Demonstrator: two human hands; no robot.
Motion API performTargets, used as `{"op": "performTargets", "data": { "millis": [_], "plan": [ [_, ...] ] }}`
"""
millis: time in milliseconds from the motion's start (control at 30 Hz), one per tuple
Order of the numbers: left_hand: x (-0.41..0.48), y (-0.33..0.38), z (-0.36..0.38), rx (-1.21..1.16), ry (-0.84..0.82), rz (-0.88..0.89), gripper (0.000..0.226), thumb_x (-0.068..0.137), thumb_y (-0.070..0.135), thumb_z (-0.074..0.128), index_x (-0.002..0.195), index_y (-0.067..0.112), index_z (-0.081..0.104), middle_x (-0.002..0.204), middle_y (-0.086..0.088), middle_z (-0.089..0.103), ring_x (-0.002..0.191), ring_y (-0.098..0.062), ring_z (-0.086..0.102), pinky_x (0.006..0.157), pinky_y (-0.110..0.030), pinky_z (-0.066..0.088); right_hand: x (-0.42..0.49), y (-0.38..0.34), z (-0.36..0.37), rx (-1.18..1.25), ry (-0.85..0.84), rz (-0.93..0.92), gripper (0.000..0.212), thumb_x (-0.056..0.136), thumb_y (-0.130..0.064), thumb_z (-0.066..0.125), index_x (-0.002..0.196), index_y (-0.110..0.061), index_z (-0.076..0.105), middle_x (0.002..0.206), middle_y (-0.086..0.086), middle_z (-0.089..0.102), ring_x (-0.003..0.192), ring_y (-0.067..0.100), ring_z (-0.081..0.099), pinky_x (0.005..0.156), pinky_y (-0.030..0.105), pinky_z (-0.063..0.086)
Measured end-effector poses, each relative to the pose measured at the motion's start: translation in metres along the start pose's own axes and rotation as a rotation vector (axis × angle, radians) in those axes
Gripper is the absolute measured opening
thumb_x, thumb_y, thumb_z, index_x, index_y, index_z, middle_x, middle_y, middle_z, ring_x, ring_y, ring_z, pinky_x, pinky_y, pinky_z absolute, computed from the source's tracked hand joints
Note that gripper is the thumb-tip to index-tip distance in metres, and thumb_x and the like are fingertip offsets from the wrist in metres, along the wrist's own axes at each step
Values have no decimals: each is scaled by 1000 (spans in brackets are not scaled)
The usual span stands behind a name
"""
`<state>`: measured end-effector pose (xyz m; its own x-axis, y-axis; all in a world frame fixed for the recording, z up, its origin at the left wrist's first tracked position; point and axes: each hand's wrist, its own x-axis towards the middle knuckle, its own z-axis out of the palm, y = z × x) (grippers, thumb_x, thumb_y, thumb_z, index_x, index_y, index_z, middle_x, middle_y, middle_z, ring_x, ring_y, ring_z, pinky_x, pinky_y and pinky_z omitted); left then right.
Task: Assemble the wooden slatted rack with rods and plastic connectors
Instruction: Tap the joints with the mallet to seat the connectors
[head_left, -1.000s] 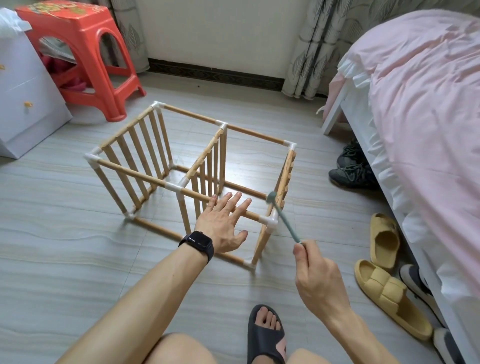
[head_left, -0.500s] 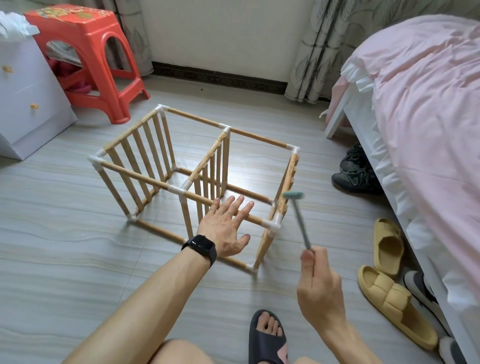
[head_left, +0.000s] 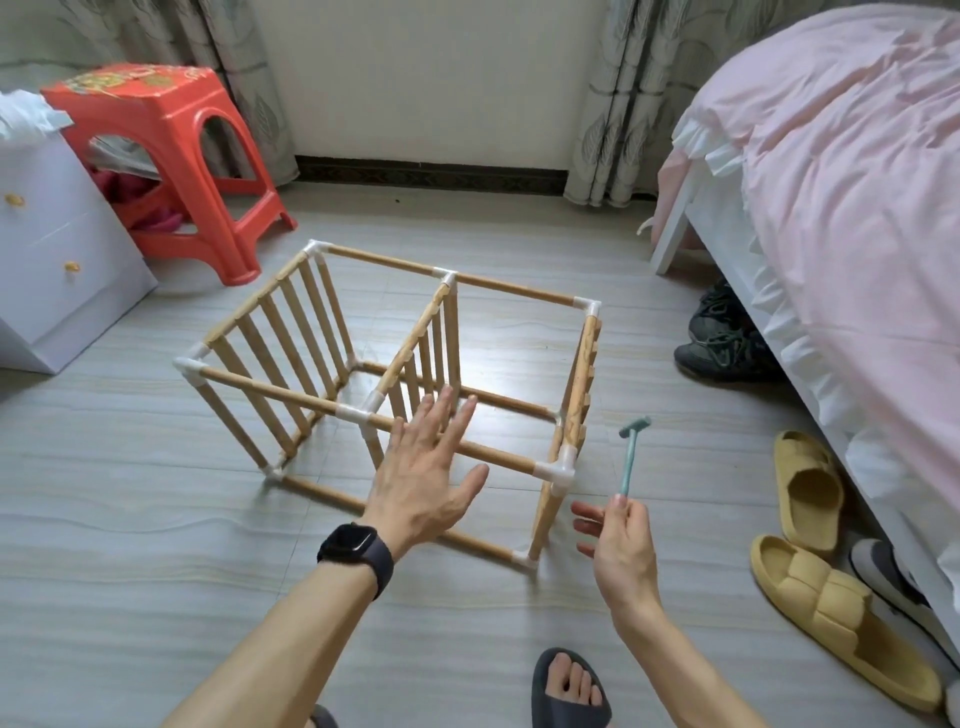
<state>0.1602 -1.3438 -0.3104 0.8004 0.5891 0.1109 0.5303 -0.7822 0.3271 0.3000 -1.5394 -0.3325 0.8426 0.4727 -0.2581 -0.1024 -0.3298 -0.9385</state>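
The rack (head_left: 451, 332) stood framed up on the floor (head_left: 156, 545), three slatted panels joined by rods and white connectors (head_left: 558, 470). The left hand (head_left: 421, 483), fingers straight and released, reached over the front rod. At its 3 o'clock the right hand (head_left: 623, 551) pinched a small hammer (head_left: 629, 457). Probably only tapping joints tight remained.

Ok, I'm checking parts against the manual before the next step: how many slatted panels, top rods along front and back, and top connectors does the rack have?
Slatted panels: 3
Top rods, front and back: 4
Top connectors: 6
Total: 13
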Motion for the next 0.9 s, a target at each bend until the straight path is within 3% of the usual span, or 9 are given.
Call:
{"op": "performTargets", "data": {
  "millis": [100, 200, 300, 433, 500, 600, 667, 767, 900],
  "plan": [
    [-17, -45, -12, -214, 350, -315, 79, 91, 59, 57, 156, 43, 14, 166, 0, 3, 153, -29, 11, 118, -63, 22, 2, 12, 13, -27, 22, -28, 31, 107, -42, 27, 104, -19, 48, 107, -8, 68, 94, 13, 65, 88, 50, 56],
    [-28, -82, -19, -446, 274, -602, 71, 94, 58, 58, 147, 62, 11, 159, -9, 21, 141, -42, 35, 103, -66, 42, -2, 16, 25, -12, 50, -57, 33, 107, -41, 27, 107, -14, 47, 100, -8, 68, 86, 8, 65, 85, 48, 55],
    [-22, -103, -23, -489, 128, -577, 71, 89, 68, 54, 145, 68, 10, 159, -10, 34, 143, -37, 38, 107, -63, 41, -2, 21, 33, -27, 73, -57, 33, 108, -37, 27, 107, -11, 46, 104, 12, 70, 84, 20, 67, 86, 56, 53],
    [-3, -105, -25, -663, 89, -596, 69, 83, 68, 58, 143, 58, 26, 135, -1, 61, 133, -27, 53, 105, -57, 45, 5, 25, 36, -12, 21, -46, 32, 109, -36, 25, 110, -9, 44, 112, -10, 67, 80, -3, 62, 78, 31, 51],
    [4, -104, -21, -709, 96, -591, 59, 89, 59, 62, 139, 50, 32, 113, 10, 67, 123, -24, 59, 104, -57, 45, 13, 27, 37, -8, 32, -51, 31, 109, -36, 25, 110, -12, 45, 111, -1, 68, 88, 2, 64, 82, 40, 53],
    [12, -105, -16, -791, 102, -595, 47, 95, 45, 64, 131, 44, 35, 106, 1, 70, 112, -19, 65, 104, -54, 47, 28, 28, 39, -26, 91, -68, 27, 108, -41, 27, 99, -26, 46, 100, -3, 68, 85, 16, 65, 88, 56, 52],
    [14, -100, -19, -836, 97, -604, 47, 91, 53, 67, 126, 46, 36, 108, -4, 72, 110, -19, 67, 106, -52, 46, 35, 25, 39, -44, 121, -67, 27, 107, -45, 27, 93, -32, 46, 92, -7, 65, 84, 23, 64, 89, 59, 53],
    [12, -93, -25, -839, 125, -622, 66, 75, 76, 65, 123, 41, 36, 113, -6, 71, 111, -20, 67, 107, -51, 46, 35, 18, 36, -21, 142, -80, 27, 108, -42, 29, 91, -33, 48, 96, -8, 66, 92, 25, 67, 91, 58, 53],
    [9, -85, -38, -843, 172, -624, 68, 71, 74, 70, 120, 36, 40, 106, 4, 71, 104, -18, 70, 102, -49, 51, 24, 9, 32, 8, 176, -100, 27, 106, -46, 29, 89, -44, 49, 99, -9, 68, 96, 23, 67, 91, 57, 54]
  ]
}}
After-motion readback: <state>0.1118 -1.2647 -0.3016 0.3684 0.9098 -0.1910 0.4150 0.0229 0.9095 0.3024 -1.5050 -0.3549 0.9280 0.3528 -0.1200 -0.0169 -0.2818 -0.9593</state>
